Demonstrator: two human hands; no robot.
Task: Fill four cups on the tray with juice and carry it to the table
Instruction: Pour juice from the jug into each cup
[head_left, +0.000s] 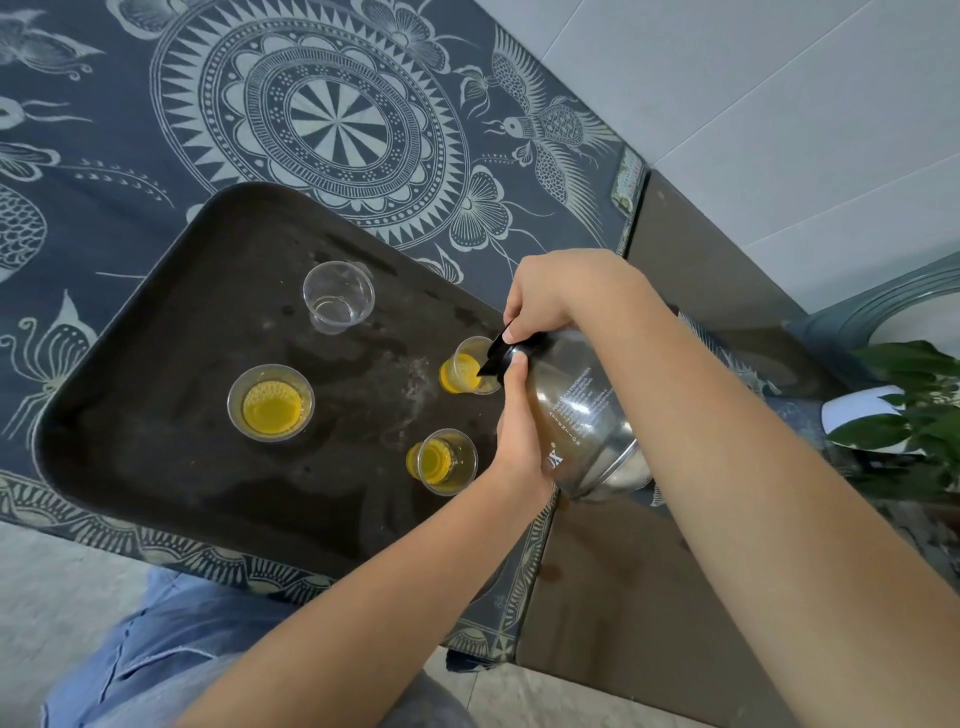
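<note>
Both hands grip the tilted jug (582, 410): right hand (545, 296) at its neck, left hand (519, 431) under its side. Keep the spout over the third cup (470, 366), pour slowly, then move to the empty cup (337, 296).

Glass jug (582, 410) reads "DX" (rest too small).

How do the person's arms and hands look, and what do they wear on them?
Both forearms are bare up to the frame's edge: no sleeves, watch, bracelet or gloves show. The left hand and the right hand carry no visible rings. The fingernails look short and unpainted. Faded blue jeans show below.
</note>
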